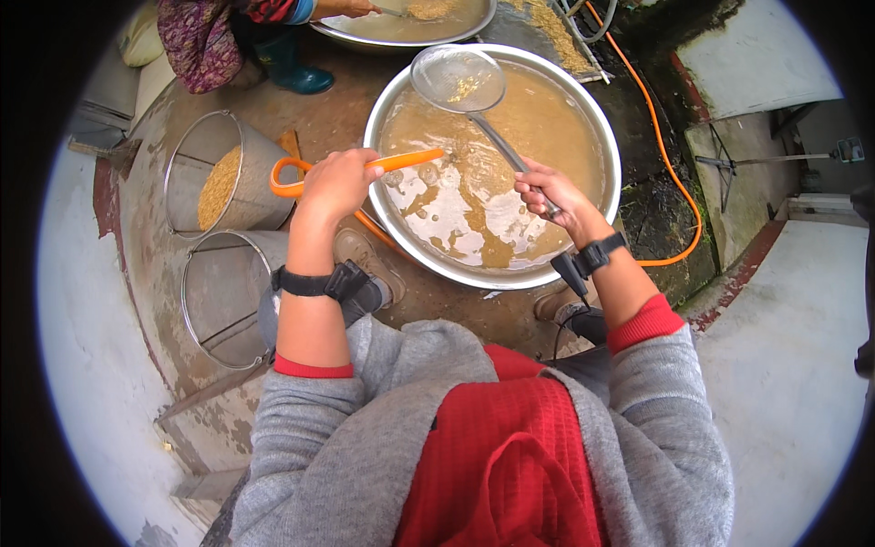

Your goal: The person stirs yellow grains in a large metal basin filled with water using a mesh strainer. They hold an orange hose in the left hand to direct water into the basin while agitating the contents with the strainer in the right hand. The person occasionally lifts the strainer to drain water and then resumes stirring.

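My left hand grips an orange hose, whose end points over a wide metal basin. Cloudy brown water fills the basin, with bubbles near its left side. In my right hand is the metal handle of a round mesh skimmer. The skimmer's bowl hangs over the far rim of the basin and carries a small clump of yellow grain.
On the left, a mesh basket lies tilted with grain inside; another mesh basket is nearer me. A co-worker's hand works over a second basin. The orange hose curves along the right. Grain lies on a mesh tray.
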A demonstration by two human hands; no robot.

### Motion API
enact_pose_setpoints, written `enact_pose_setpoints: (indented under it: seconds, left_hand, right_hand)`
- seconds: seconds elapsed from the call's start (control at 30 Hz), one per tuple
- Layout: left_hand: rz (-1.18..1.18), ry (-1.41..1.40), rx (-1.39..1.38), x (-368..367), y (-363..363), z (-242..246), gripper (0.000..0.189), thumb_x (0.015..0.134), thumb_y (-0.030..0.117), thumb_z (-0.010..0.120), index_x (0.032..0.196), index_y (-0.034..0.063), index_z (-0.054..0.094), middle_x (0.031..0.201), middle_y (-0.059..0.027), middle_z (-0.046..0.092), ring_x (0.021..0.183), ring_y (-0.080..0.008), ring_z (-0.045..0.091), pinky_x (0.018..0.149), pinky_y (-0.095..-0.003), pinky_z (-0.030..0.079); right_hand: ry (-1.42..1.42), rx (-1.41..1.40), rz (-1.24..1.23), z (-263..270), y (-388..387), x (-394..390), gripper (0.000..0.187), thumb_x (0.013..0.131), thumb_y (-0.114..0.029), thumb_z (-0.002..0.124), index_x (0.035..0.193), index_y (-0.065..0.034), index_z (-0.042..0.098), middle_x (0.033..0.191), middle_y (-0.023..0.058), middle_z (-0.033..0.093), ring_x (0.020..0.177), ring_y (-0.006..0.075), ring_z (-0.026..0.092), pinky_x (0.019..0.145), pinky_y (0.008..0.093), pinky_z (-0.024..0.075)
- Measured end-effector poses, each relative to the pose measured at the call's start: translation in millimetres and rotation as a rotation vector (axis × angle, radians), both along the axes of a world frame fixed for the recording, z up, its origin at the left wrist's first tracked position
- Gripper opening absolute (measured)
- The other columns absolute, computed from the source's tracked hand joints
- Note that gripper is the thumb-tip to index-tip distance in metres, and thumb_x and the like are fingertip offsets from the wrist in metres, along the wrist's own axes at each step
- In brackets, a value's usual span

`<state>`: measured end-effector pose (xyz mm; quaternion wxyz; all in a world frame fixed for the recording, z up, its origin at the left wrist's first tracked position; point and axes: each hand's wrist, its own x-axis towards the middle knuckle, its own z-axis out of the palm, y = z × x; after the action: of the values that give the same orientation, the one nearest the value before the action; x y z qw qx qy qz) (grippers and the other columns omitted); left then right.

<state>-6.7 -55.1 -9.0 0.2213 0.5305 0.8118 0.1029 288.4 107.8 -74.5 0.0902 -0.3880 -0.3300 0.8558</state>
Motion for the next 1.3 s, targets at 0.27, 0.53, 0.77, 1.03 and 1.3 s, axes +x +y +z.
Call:
enact_pose_setpoints:
  seconds: [0.27,0.53,0.77,1.03,1.3]
  left_hand:
    - [-0.027,0.003,0.022,-6,5,-7,0.028,0.094,0.026,0.061,0.114,0.0081,0.067,0.096,-0.0169,0.070,0.093,-0.0326,0.066,0.081,-0.0415,0.048]
    - [-0.064,-0.046,-0.055,-11,9,-6,0.030,0.094,0.029,0.058,0.117,0.0124,0.068,0.104,-0.0154,0.070,0.101,-0.0343,0.064,0.089,-0.0432,0.048]
    - [-0.081,-0.027,-0.029,-10,10,-8,0.029,0.094,0.023,0.061,0.117,0.0055,0.065,0.095,-0.0188,0.068,0.088,-0.0309,0.065,0.081,-0.0392,0.048]
    - [-0.064,-0.022,-0.040,-7,9,-6,0.029,0.093,0.028,0.059,0.115,0.0124,0.068,0.102,-0.0157,0.070,0.101,-0.0349,0.064,0.089,-0.0440,0.048]
    - [-0.048,0.000,-0.079,3,10,6,0.027,0.093,0.027,0.060,0.115,0.0125,0.068,0.096,-0.0164,0.070,0.096,-0.0343,0.065,0.083,-0.0433,0.048]
  right_hand:
    - [0.014,-0.134,-0.208,63,-87,84,0.030,0.098,-0.007,0.049,0.127,-0.0094,0.042,0.069,-0.0020,0.047,0.046,0.0022,0.040,0.034,0.0166,0.0317]
    - [0.066,-0.661,-0.328,89,-188,167,0.007,0.099,-0.010,0.050,0.104,-0.0116,0.045,0.072,0.0005,0.049,0.044,0.0022,0.042,0.032,0.0175,0.0333]
    - [0.021,-0.640,-0.484,58,-171,173,0.007,0.099,-0.011,0.050,0.099,-0.0095,0.043,0.073,0.0005,0.049,0.048,0.0039,0.043,0.036,0.0174,0.0349]
    - [-0.161,-0.359,-0.555,9,-72,151,0.005,0.096,-0.004,0.046,0.093,0.0005,0.046,0.072,0.0023,0.053,0.049,0.0025,0.044,0.037,0.0166,0.0368]
    - [-0.189,-0.114,-0.476,-8,9,118,0.006,0.094,0.001,0.048,0.096,-0.0040,0.045,0.069,0.0021,0.052,0.048,0.0042,0.044,0.039,0.0186,0.0356]
